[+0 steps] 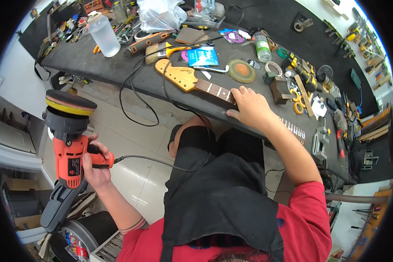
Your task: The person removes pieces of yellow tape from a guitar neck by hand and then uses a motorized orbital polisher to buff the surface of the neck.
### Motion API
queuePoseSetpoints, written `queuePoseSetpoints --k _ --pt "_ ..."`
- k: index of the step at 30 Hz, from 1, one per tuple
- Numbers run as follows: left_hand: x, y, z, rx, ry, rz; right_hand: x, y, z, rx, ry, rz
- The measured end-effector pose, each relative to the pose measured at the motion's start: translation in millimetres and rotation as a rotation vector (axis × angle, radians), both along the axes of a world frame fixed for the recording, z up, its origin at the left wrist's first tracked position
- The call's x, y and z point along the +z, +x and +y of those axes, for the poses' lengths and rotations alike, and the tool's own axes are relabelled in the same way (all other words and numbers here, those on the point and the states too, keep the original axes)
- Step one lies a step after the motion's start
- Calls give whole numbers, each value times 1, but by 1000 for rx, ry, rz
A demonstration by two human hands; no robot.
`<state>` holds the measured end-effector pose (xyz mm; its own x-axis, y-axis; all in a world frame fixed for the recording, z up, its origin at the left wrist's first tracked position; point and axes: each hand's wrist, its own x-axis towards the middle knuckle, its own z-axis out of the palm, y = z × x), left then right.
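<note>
My left hand grips the rear handle of a red and black electric sander held off to the left of the bench. Its round pad, dark on top with a yellow layer, is turned upward. My right hand is closed over a guitar neck lying at the bench's front edge, thumb on the near side. The neck's light wooden headstock points left, and its dark fretboard shows pale markers. My hand and forearm hide part of it; more frets show beyond my arm.
A black cord runs from the sander across my lap; cable also loops over the bench edge. On the dark bench lie a brush, a stained round disc, a clear bottle, tape rolls and a clamp.
</note>
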<state>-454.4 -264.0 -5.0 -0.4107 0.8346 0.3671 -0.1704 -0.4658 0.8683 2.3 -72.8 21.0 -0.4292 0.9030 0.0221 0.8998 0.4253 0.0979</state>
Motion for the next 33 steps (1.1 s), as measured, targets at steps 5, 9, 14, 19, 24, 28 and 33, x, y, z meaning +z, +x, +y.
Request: queuePoseSetpoints --k 5,9,14,19,24,28,33 --pt "-4 29 25 114 -15 -60 2 22 -29 50 -86 253" --pt "-11 27 36 -94 -13 -245 17 48 -99 -142 -136 454" --pt "-13 59 67 -219 30 -368 0 70 -155 -293 -151 619" --pt "9 79 68 -227 -24 -230 -15 73 -171 -477 -180 881" --pt "11 90 54 -93 -67 -72 -17 48 -150 -329 -129 949" --pt "12 92 31 7 -245 230 -44 43 -132 -255 -143 856" --pt "15 123 17 -34 -317 317 -65 42 -125 -269 -211 870"
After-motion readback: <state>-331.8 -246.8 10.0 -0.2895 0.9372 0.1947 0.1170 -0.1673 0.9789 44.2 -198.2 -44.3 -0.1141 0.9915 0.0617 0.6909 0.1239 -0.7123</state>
